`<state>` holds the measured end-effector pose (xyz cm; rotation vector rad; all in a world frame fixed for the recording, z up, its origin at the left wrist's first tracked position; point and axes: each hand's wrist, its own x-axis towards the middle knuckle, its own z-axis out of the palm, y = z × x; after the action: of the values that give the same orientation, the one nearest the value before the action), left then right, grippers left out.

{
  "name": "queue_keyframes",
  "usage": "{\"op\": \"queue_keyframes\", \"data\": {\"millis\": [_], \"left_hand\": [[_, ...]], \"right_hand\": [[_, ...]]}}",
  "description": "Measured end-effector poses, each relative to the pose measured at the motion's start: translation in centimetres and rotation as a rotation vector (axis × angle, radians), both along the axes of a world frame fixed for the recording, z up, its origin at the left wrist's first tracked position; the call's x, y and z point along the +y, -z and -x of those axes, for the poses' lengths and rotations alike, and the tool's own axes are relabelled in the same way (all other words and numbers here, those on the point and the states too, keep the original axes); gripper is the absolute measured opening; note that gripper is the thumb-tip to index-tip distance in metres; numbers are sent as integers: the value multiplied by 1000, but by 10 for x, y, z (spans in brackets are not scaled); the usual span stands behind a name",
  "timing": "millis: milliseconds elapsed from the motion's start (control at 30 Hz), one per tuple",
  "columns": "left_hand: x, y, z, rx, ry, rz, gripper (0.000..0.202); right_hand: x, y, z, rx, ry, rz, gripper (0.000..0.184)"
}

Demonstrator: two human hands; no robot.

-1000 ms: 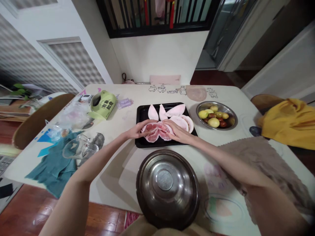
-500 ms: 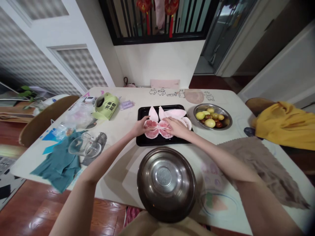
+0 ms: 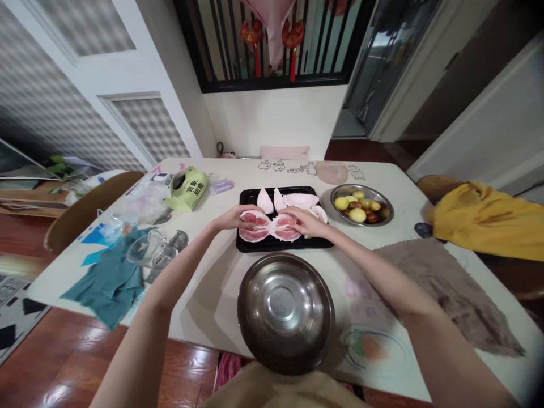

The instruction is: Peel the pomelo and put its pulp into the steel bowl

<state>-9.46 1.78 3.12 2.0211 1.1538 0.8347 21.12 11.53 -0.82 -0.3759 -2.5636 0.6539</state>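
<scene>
A peeled red-fleshed pomelo (image 3: pixel 254 232) is spread over a black tray (image 3: pixel 272 247), its two halves opened wide and seeming to meet at pale pith in the middle. My left hand (image 3: pixel 233 219) is closed around the outer side of the left half, thumb along the flesh. On the opposite side my right hand (image 3: pixel 309 221) grips the right half, fingers curled over its top. Pieces of thick pale pomelo peel (image 3: pixel 301 200) lie behind the fruit on the tray. Part of the tray's right end is hidden by my right hand.
An upside-down steel bowl (image 3: pixel 285 311) is nearest my body. Right of the tray, another steel bowl (image 3: pixel 385 214) contains several small fruits. A brown cloth (image 3: pixel 446 289) covers the right side; a teal cloth (image 3: pixel 106 277), clear pitcher (image 3: pixel 144 249) and green bag (image 3: pixel 189 187) are left.
The pomelo halves are spread further, the left one shifted leftward with my left hand. My right hand stays on the right half. The head view has tilted slightly upward.
</scene>
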Motion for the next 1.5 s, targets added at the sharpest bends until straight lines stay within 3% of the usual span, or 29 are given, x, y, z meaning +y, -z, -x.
{"op": "queue_keyframes", "data": {"millis": [100,167,233,367,467,567,667,733,833,1000,1133,1233,1367,1500], "left_hand": [[2,-8,-2,-60,37,86,53],[3,-5,-7,-185,-65,137,54],[1,5,-14,-340,-234,129,56],[-3,36,-37,-476,-470,42,54],[-2,49,-53,-540,-676,-69,50],[0,44,-61,-560,-817,-198,50],[0,28,-64,-500,-905,-392,48],[-3,17,-66,-441,-898,-492,46],[-10,9,-74,-432,-827,-498,44],[-19,15,-84,-442,-754,-427,43],[-27,20,-89,-453,-754,-393,46],[-41,16,-93,-472,-703,-336,48],[-64,3,-99,-436,-653,-298,48],[-84,-4,-103,-457,-643,-275,48]], "right_hand": [[2,5,3,54,-21,27,37],[3,8,5,82,23,34,38],[4,9,6,110,111,36,42],[-1,9,11,124,353,27,47],[-13,8,20,74,492,23,45],[-29,10,31,-1,550,29,44],[-38,8,37,-34,550,32,43],[-39,4,38,-24,526,31,42],[-35,-5,33,30,482,26,36],[-41,-20,21,155,425,41,15],[-62,-32,15,244,411,106,22],[-87,-45,7,295,410,181,18],[-129,-54,-12,115,374,39,12],[-165,-38,-24,-234,101,-194,17]]}}
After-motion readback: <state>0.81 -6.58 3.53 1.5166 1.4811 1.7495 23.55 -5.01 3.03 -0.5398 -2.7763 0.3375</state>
